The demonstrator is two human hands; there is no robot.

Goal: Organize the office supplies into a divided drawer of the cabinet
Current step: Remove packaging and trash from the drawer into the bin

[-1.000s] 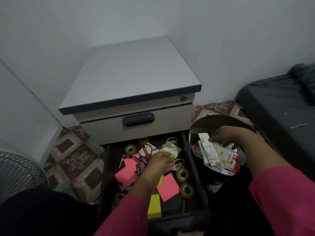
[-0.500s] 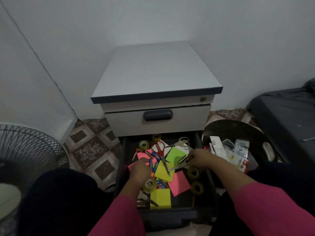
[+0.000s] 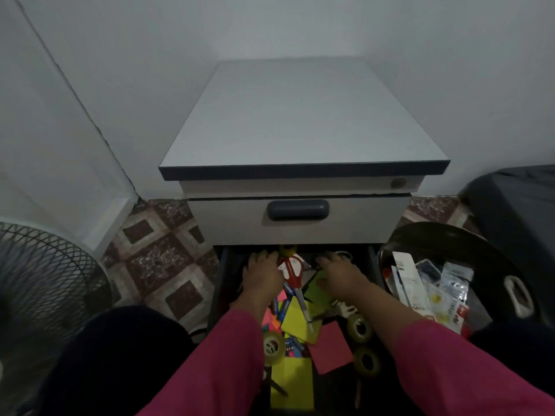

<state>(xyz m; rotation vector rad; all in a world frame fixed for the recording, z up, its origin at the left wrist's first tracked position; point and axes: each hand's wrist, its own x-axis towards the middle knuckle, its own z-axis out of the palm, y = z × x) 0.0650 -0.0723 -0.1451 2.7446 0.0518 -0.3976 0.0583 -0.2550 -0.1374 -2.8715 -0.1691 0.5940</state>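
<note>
Two hands point(image 3: 262, 273) in cluttered drawer point(image 3: 223, 283)

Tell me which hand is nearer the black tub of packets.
Right. The right hand lies in the open drawer, on the side next to the black tub; the left hand lies beyond the red scissors, farther away.

Magenta-pink long sleeves point(image 3: 222, 355), dark trousers point(image 3: 120, 349).

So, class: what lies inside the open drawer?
In the drawer: red scissors, tape rolls, yellow notes, pink notes. The left hand and right hand cover whatever lies at the back.
</note>
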